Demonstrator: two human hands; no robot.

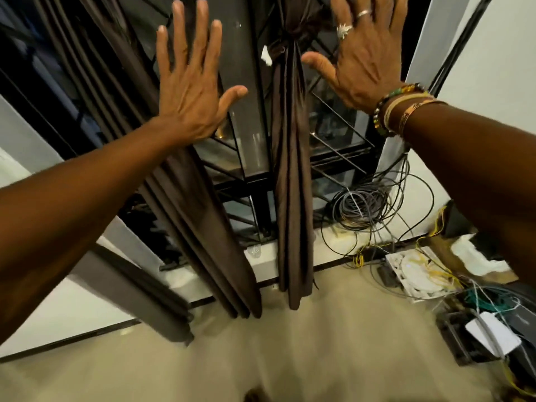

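Window (249, 152) with dark metal grille straight ahead, glass behind the bars. Loose brown curtain (203, 221) hangs in pleats on the left side of it, down to the floor (290, 358). Tied brown curtain (293, 184) hangs in the middle, knotted near the top, with a white scrap (266, 56) just beside the knot. Grey cable coil (365, 207) sits tangled against the lower right of the window. Yellow cable (359, 258) runs below it to a white perforated box (417, 277) on the floor. Green cable (493, 303) and a flat white device (493, 336) lie further right, in more wire clutter. White wall (493, 53) on the right.

Nothing stands between the hands and the curtains. Cable mess is low and well apart from both hands.

Left hand (188, 94) raised, back to camera, fingers straight and spread wide, thumb out to the right. It overlaps the loose brown curtain; cannot tell if it touches. Holds nothing.

Right hand (368, 62) raised higher, back to camera, fingers splayed, tips cut off by the top edge, thumb pointing left toward the tied brown curtain, near it but apart. Holds nothing. Two rings (344, 31) on the fingers, bracelets (397, 108) stacked at the wrist.

Both forearms bare, stretched up and forward from the lower corners. Tied brown curtain hangs between the two hands.
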